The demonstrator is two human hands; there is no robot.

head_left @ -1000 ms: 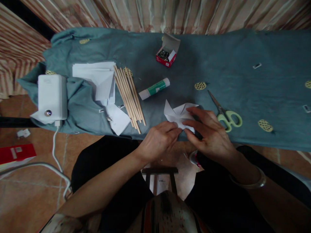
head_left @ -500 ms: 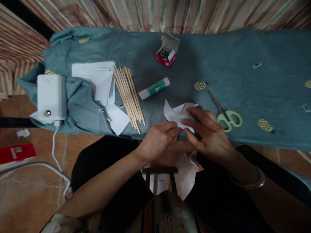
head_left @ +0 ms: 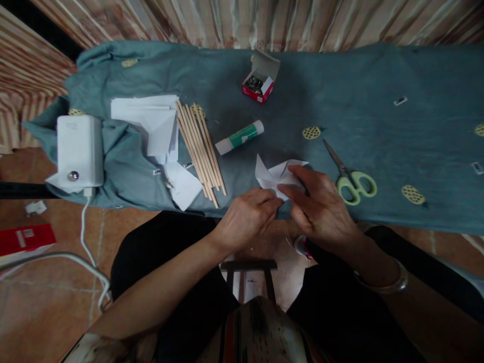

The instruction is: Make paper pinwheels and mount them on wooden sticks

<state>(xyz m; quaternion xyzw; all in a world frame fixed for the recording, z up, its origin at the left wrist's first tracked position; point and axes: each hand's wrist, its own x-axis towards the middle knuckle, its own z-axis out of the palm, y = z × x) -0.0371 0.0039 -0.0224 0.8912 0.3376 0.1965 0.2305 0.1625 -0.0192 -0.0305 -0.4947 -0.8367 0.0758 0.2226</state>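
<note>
A folded white paper pinwheel shape (head_left: 269, 176) lies at the near edge of the cloth, its pointed flaps sticking up and outward. My left hand (head_left: 250, 214) is closed on its lower left edge, fingers pressed together. Over its right side is my right hand (head_left: 321, 206), fingers apart, with fingertips touching the paper near the middle and the upper right flap. Green-handled scissors (head_left: 353, 184) lie just right of my right hand. A glue stick (head_left: 240, 137) rests behind the paper.
Several wooden sticks (head_left: 200, 151) lie left of the paper, beside stacked white sheets (head_left: 151, 123). An open red box (head_left: 258, 85) of small metal pieces stands farther back. A white device (head_left: 80, 151) with a cable sits at the left on the blue-green cloth (head_left: 378, 101).
The fingers of my right hand have shifted slightly left over the paper, and one fingertip is now closer to its middle. My left hand has stayed in place.
</note>
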